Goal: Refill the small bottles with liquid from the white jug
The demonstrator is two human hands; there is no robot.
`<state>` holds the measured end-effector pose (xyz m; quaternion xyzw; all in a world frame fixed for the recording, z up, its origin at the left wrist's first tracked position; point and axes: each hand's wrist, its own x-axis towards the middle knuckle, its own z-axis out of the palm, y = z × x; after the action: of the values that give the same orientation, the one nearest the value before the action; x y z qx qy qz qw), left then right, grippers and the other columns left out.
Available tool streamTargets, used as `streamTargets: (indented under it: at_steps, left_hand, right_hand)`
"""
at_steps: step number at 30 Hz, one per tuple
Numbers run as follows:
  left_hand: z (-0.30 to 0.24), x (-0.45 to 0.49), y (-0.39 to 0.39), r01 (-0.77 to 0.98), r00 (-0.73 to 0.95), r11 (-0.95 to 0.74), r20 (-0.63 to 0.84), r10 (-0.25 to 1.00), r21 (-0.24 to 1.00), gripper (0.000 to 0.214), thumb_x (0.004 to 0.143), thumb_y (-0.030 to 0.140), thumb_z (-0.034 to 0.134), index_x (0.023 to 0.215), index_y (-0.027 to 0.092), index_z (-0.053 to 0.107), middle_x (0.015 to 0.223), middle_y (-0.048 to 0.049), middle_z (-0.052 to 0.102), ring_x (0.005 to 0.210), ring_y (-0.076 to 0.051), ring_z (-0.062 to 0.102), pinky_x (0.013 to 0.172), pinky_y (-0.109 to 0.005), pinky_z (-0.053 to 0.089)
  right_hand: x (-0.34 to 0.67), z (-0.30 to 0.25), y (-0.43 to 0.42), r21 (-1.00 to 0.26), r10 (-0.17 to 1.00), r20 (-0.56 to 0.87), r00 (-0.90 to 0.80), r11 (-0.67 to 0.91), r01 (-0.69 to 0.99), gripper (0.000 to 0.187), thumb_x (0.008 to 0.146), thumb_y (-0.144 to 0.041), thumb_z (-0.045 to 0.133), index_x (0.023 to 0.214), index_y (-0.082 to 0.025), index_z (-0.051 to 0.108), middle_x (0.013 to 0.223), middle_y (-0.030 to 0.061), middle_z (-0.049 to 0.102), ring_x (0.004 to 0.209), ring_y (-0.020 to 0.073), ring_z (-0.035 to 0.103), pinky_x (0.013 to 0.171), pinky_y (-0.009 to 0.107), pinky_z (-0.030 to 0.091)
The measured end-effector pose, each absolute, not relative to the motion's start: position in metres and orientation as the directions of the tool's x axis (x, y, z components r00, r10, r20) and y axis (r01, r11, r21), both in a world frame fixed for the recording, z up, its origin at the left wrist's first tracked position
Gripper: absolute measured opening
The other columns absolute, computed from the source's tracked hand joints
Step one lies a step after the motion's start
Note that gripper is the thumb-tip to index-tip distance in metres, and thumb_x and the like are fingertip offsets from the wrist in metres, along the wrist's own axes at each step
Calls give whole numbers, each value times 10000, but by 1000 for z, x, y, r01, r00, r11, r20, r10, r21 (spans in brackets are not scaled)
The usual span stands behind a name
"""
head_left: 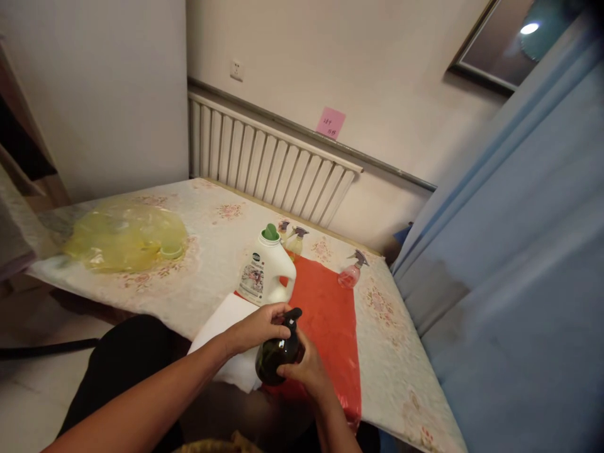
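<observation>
Two hands are closed on a dark green round spray bottle (276, 358) with a black trigger head, held over the near edge of a red plastic mat (330, 314) — left hand (257, 327) curled on the head, right hand (306, 372) cupped round the body. An upright body and a firm grip are judged best. Print on the white green-capped plastic jug (267, 270) and the pink paper note (330, 122) cannot be read.

The dark green spray bottle (275, 360) had a rounded, glossy body of see-through glass or plastic, with light glinting on its shoulder, and a black spray head on a short neck. It was held off the worktop (212, 277) at its near edge, over the line where the red mat (325, 314) met the white cloth (221, 324). It leaned slightly, head up and to the right. The left grip (257, 328) closed around its neck, and the right grip (306, 372) cupped its body from the near right.
</observation>
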<state>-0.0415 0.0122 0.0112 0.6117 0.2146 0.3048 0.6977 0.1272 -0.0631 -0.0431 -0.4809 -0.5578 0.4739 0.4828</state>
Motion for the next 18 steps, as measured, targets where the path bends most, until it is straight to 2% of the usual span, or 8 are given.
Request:
streamTargets:
  at_steps: [2,4,6,8,11,14,16,18]
  left_hand:
    - [11,-38,8,-138,655,48,55,754,989,333,606,115,699,908,186,577,810,47,627,815,-161,605,747,-260,451]
    - [12,-37,5,-120,609,36,45,792,992,393,565,87,700,910,198,549,780,68,585,789,-151,585,709,-244,443]
    - [14,-40,4,-131,623,34,56,780,991,492,541,72,717,983,211,553,882,50,611,895,-175,597,782,-265,456]
    - [15,-45,6,-160,695,49,78,715,986,501,571,104,731,1034,214,574,1020,14,638,1026,-206,594,905,-313,441]
    - [14,-52,12,-184,775,75,98,624,980,281,688,198,694,958,190,617,1012,-13,670,1009,-210,615,962,-350,414]
    - [13,-51,13,-169,723,81,67,688,982,247,668,179,692,900,180,607,866,18,657,852,-172,616,819,-294,440]
    - [15,-47,11,-142,654,61,48,755,988,290,613,155,715,866,179,576,762,52,605,740,-140,574,692,-245,407]
    - [18,-43,9,-145,589,18,71,805,989,323,581,162,741,833,185,541,711,73,551,683,-120,528,638,-226,368]
  right_hand:
    - [125,-43,-63,-994,993,87,-86,91,55,840,498,-226,870,1288,-237,584,1211,44,693,1125,289,626,974,415,493]
    - [124,-41,-64,-994,993,86,-79,91,56,845,499,-213,869,1293,-243,579,1222,43,689,1130,291,624,976,418,490]
    - [124,-39,-65,-992,993,92,-76,97,76,825,500,-205,869,1275,-247,591,1226,39,687,1136,293,622,986,422,485]
    - [125,-37,-65,-990,993,93,-76,100,96,819,500,-191,864,1272,-249,593,1235,38,681,1153,297,614,1004,431,475]
    - [127,-38,-66,-990,997,69,-38,73,123,881,467,-155,864,1295,-244,575,1293,51,648,1225,308,571,1059,449,430]
    - [127,-40,-66,-987,999,40,-6,40,153,897,449,-135,858,1292,-243,572,1288,56,647,1222,311,572,1059,456,428]
    - [126,-39,-67,-983,999,38,-18,41,181,858,471,-144,850,1278,-249,581,1249,49,665,1174,303,600,1025,450,457]
    - [125,-38,-68,-975,999,41,-10,42,220,837,476,-147,848,1265,-245,588,1235,47,669,1158,299,605,1014,445,463]
